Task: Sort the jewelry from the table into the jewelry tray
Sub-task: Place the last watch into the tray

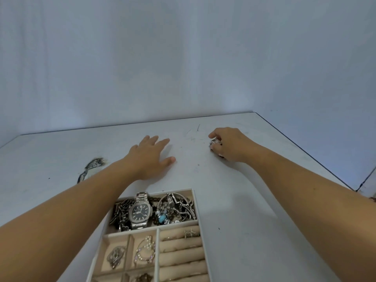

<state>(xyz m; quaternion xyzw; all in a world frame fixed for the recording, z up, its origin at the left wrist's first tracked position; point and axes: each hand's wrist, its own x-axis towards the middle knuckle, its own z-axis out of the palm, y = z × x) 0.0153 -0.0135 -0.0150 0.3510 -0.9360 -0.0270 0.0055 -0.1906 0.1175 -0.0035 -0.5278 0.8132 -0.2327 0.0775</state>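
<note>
From my end I read this as a plain indoor room, most likely a home: a white table (pixel 244 190) sits in a corner of bare, pale blue-grey walls (pixel 183 58), its top scuffed and chipped in one patch (pixel 89 168), with a compartmented jewelry tray (pixel 197 218) holding a wristwatch (pixel 140 212)

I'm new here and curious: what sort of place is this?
Probably a plain sorting workspace, not a shop: a white table against blank pale walls, a compartmented jewelry tray, and the right hand gripping a small jewelry piece.
</note>
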